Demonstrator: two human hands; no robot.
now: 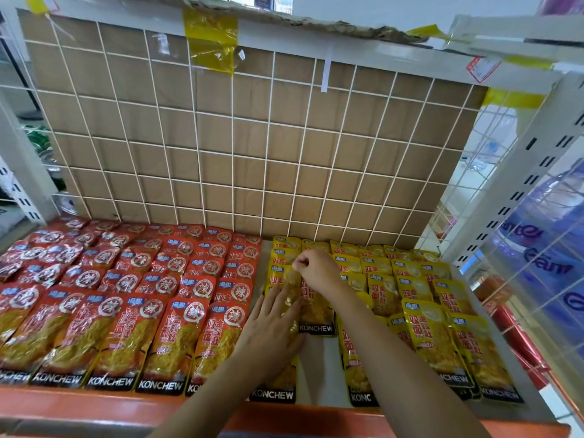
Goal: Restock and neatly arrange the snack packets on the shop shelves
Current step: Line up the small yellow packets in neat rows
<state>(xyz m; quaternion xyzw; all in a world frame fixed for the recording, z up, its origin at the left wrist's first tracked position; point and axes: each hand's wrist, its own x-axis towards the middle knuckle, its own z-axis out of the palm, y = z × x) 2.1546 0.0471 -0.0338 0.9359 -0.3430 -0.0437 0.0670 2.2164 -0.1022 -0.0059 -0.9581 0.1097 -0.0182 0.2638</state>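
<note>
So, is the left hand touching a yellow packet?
Touching. The head view shows the left hand lying flat, fingers straight, on a yellow packet in the leftmost yellow column.

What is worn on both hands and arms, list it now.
Nothing worn shows. The left hand and right hand have no gloves or rings; both forearms are bare to the frame's edge, with no sleeve, watch or bracelet.

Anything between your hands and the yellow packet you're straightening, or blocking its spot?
Nothing visible. The right hand pinches the top of the yellow packet; the left hand rests flat on the neighbouring packets. Bare shelf shows just in front.
</note>
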